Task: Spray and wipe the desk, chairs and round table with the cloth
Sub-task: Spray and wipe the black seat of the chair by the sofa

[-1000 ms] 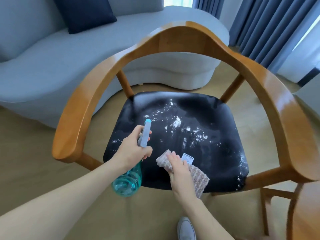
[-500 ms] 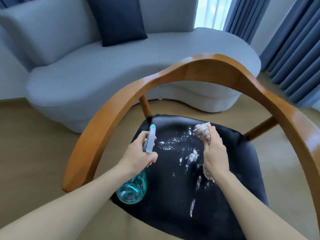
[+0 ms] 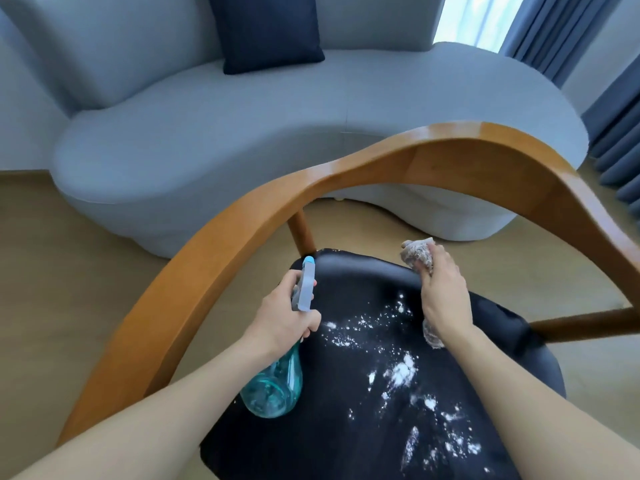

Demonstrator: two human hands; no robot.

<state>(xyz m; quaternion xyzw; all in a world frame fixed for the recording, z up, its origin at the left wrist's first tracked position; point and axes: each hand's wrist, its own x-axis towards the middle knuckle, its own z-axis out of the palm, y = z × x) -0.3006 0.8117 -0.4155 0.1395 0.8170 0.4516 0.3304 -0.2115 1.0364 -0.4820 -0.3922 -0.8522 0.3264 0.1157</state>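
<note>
Left hand [image 3: 282,323] grips bottle [image 3: 277,379]; right hand [image 3: 445,299] grips cloth [image 3: 415,254].

— Vantage? 
— One head view only; the scene is seen from above, angled forward and down over the chair [image 3: 221,258].

— Range? 
— The black seat [image 3: 363,410] is held close, cut off at the lower edge. The sofa [image 3: 242,133] is taken in farther ahead, curtains [image 3: 561,32] at upper right.

— Overlap? 
— None is recorded; wide-angle bending is noted at the edges.
</note>
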